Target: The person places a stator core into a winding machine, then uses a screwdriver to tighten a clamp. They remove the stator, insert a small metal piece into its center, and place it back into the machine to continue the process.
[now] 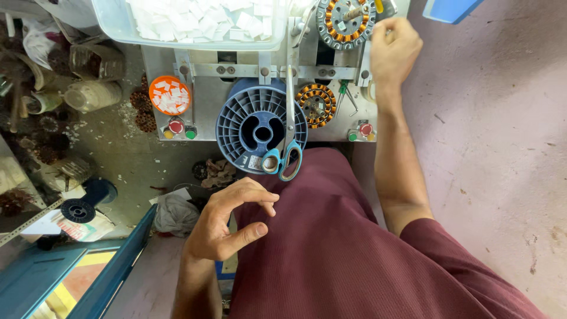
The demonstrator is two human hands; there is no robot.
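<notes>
The right hand (393,50) reached to the far side of the metal bench (207,100), its fingers curled beside the stator (346,22) mounted at the far right; whether it actually gripped anything there could not be told, since the fingertips were hidden behind the hand. That stator was a grey ring with copper-coloured windings round a central shaft. The left hand (227,221) hung near the person's body over the maroon shirt (331,236), fingers loosely bent and thumb out, holding nothing.

Between the two hands, a large blue spool (260,127) sat at the near edge of the bench, and a pair of scissors (286,153) with blue handles lay across its right side (blades pointing to the far side). A second, smaller stator (316,104) lay just right of the spool. To the left stood an orange lid (169,94) filled with white paper slips, and a clear tub (118,23) of more slips sat at the far edge.
</notes>
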